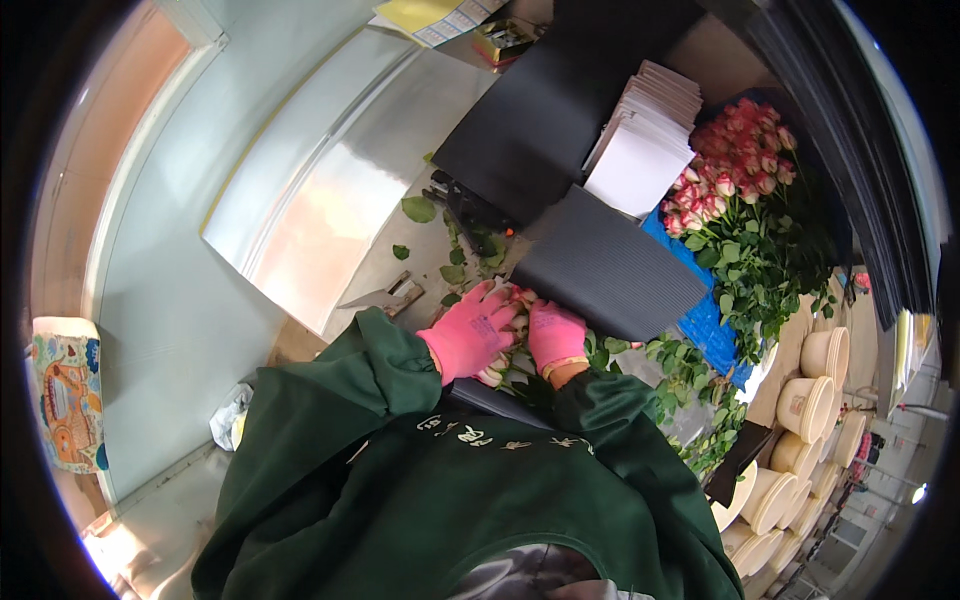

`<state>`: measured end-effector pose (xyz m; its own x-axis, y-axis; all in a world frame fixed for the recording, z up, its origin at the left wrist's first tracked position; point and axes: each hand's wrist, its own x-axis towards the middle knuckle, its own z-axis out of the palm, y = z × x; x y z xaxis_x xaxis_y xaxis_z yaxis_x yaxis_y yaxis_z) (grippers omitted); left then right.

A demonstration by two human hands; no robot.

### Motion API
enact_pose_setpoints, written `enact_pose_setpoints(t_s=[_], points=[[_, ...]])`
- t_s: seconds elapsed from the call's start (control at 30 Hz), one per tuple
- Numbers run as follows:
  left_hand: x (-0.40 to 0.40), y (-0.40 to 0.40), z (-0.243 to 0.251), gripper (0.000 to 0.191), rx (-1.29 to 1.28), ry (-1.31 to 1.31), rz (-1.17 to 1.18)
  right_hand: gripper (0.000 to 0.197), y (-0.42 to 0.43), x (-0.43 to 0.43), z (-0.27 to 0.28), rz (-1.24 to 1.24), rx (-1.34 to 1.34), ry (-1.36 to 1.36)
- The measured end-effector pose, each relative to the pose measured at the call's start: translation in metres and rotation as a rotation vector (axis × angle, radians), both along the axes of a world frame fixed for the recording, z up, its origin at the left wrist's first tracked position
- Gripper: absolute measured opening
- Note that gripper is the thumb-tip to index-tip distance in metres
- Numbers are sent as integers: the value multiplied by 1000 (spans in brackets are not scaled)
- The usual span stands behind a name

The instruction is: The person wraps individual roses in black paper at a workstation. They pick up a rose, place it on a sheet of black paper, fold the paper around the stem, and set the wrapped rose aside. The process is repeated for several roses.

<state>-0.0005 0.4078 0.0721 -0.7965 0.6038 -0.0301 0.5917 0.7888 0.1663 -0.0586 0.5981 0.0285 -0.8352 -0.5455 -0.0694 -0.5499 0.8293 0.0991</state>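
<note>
Both my hands wear pink gloves and meet over pink-and-white roses (519,322) at the table edge before me. My left hand (470,332) lies across the rose heads from the left, its fingers slightly spread. From the other side my right hand (556,336) touches the same flowers with curled fingers, their tips partly hidden. How firmly either hand holds them cannot be seen. Just beyond my right hand lies a dark corrugated sheet (611,266). Below the hands, a dark sheet edge (499,401) shows near my green garment.
A stapler (394,294) and loose leaves (418,210) lie left of my hands. Beyond are black sheets (525,127) and a stack of white card (637,161). Many roses (739,161) rest on blue sheeting (709,322) at right. Cream buckets (806,405) stand lower right.
</note>
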Motion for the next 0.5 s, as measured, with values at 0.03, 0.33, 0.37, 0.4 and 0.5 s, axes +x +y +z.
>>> enact_pose_setpoints(t_s=[0.03, 0.33, 0.37, 0.4, 0.5], points=[[-2, 1, 2, 40, 12, -34, -10, 11, -1, -3, 5, 14, -31, 0], [-9, -10, -7, 44, 16, -29, -96, 60, 56, -36, 414, 146, -434, 814], [-14, -8, -4, 43, 16, -26, -105, 63, 59, -47, 437, 72, -403, 957], [-12, -7, -1, 43, 12, -41, -103, 53, 65, -59, 445, 77, -315, 864], [-4, -12, 4, 40, -29, -86, -47, 36, 61, -53, 441, 281, -290, 884]])
